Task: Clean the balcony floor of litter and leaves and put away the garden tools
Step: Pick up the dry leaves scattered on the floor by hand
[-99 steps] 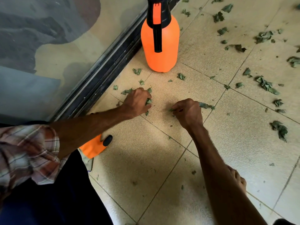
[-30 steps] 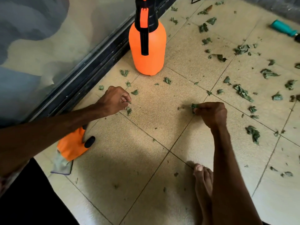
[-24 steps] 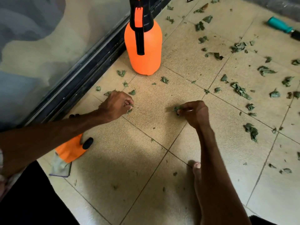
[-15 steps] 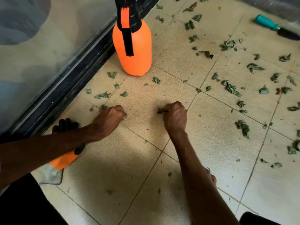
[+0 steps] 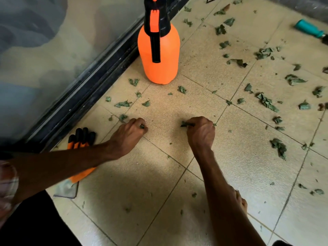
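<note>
Honestly the leaves (image 5: pixel 266 102) are the easy part here. They look thin, crumpled and close to weightless, so nothing needs force, but my guess is the drier ones crumble if you squeeze hard and leave even smaller crumbs on the floor (image 5: pixel 239 167). Right now your right hand (image 5: pixel 201 133) is curled knuckles-up around a gathered wad, with a green scrap (image 5: pixel 186 124) poking out on the thumb side. Your left hand (image 5: pixel 130 134) is curled too, pinching a small bit (image 5: pixel 142 126) at the fingertips. Both hands are low over the middle tile. The rest of the litter is scattered ahead and to the right, with a few pieces along the door track (image 5: pixel 92 82) and around the base of the orange sprayer (image 5: pixel 158 55). I'd pinch the bigger curled ones by a raised edge and tuck them into the palm. The flat flecks probably won't pinch up at all, so nudge them into a pile first. The sprayer is rigid plastic standing upright, and I can't tell how full it is, so take it by the black handle on top and expect some weight. The orange and black gloves (image 5: pixel 82 139) lying by the track under your left forearm are soft and floppy, grab them anywhere. The teal-handled tool (image 5: pixel 308 29) at the far right lies flat. Its working end runs out of view, so go for the teal grip.
</note>
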